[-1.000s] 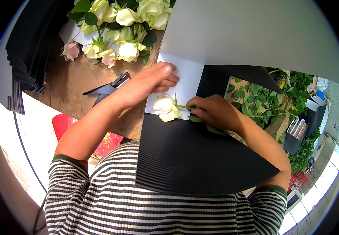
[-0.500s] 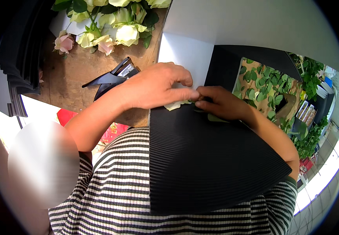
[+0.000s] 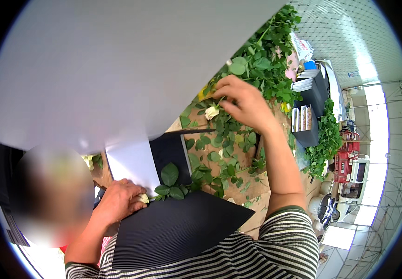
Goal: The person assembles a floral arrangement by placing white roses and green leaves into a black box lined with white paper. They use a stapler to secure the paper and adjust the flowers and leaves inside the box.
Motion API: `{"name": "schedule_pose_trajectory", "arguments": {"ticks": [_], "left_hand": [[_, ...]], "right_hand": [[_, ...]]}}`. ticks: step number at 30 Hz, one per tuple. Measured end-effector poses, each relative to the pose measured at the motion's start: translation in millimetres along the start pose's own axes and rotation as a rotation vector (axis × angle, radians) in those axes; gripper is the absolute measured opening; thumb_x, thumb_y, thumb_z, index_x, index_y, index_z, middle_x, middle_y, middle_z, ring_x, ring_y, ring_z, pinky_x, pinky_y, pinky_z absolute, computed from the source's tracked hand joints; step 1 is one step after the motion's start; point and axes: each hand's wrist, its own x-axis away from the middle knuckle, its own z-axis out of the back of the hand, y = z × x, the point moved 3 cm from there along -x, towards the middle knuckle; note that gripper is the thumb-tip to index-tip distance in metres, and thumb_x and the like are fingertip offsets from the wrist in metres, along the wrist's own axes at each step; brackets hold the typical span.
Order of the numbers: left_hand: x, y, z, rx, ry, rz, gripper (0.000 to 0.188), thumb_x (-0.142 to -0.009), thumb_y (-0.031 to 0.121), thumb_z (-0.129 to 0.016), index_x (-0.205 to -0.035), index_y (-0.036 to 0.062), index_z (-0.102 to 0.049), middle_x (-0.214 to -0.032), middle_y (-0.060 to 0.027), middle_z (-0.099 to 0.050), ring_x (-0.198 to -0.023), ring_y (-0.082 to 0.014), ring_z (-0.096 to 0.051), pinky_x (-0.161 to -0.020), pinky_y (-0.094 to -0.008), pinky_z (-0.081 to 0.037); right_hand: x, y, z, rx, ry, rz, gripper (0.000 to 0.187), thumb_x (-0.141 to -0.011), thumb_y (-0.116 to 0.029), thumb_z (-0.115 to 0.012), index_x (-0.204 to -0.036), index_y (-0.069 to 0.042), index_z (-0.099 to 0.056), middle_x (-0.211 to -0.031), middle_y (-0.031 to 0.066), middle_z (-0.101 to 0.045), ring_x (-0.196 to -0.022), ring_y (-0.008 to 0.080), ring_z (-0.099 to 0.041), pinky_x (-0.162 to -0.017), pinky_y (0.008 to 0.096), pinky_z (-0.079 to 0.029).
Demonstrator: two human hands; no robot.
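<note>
My left hand (image 3: 119, 200) is closed around a cream rose (image 3: 142, 198), its pale petals showing at the fingertips. Beside it, green leaves (image 3: 170, 180) rest over the upper edge of a black ribbed sheet (image 3: 177, 228), which spreads fan-like across my lap. My right arm reaches out to the far right. There my right hand (image 3: 242, 102) is curled, thumb and fingers nearly meeting at the stem of a small white rose (image 3: 211, 112) that hangs just below them. The exact grip is partly hidden.
A large white panel (image 3: 94, 69) covers the upper left. Loose leaves (image 3: 229, 139) litter the wooden table, with a leafy heap (image 3: 261, 60) behind. Black boxes (image 3: 308, 132) of white packets stand right. A white sheet (image 3: 133, 160) lies before my left hand.
My right hand has left my left hand and reached far right to the white rose. The view has swung right. The leaves beside the ribbed sheet are now exposed.
</note>
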Motion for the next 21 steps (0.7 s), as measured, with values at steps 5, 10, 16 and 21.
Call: {"name": "schedule_pose_trajectory", "arguments": {"ticks": [5, 10, 16, 21], "left_hand": [[1.7, -3.2, 1.2, 0.019, -0.035, -0.006, 0.031, -0.067, 0.019, -0.077, -0.087, 0.0040, -0.060, -0.076, -0.0116, -0.062, -0.081, -0.0320, -0.059, -0.070, -0.0414, -0.048], [6.9, -4.5, 6.3, 0.012, -0.060, 0.046, 0.028, -0.068, 0.016, -0.076, -0.087, 0.0041, -0.059, -0.078, -0.0127, -0.060, -0.081, -0.0329, -0.058, -0.070, -0.0411, -0.048], [9.7, 4.0, 4.7, -0.064, -0.042, -0.019, 0.028, -0.068, 0.015, -0.075, -0.087, 0.0045, -0.058, -0.079, -0.0115, -0.056, -0.080, -0.0328, -0.056, -0.069, -0.0414, -0.048], [8.3, -3.1, 2.2, -0.005, -0.044, -0.001, 0.027, -0.069, 0.015, -0.074, -0.085, 0.0042, -0.056, -0.078, -0.0108, -0.056, -0.079, -0.0324, -0.056, -0.067, -0.0416, -0.047]], "right_hand": [[13.3, 69.9, -49.1, 0.563, -0.012, 0.075, 0.020, -0.074, -0.007, -0.065, -0.095, -0.009, -0.063, -0.096, 0.0041, -0.059, -0.085, 0.0233, -0.059, -0.070, 0.0339, -0.051], [18.8, 20.3, 91.8, 0.317, 0.793, 0.270, 0.020, -0.079, -0.002, -0.062, -0.098, -0.010, -0.065, -0.098, 0.0095, -0.063, -0.087, 0.0228, -0.062, -0.073, 0.0294, -0.049], [241.0, 76.1, 349.1, -0.148, 1.738, 0.164, 0.014, -0.092, -0.004, -0.049, -0.103, 0.003, -0.052, -0.101, 0.0177, -0.059, -0.089, 0.0294, -0.058, -0.078, 0.0434, -0.053], [449.7, 148.6, 440.1, -0.123, 2.312, -0.154, 0.024, -0.085, -0.013, -0.049, -0.107, -0.003, -0.048, -0.109, 0.0204, -0.055, -0.091, 0.0390, -0.060, -0.073, 0.0635, -0.048]]}}
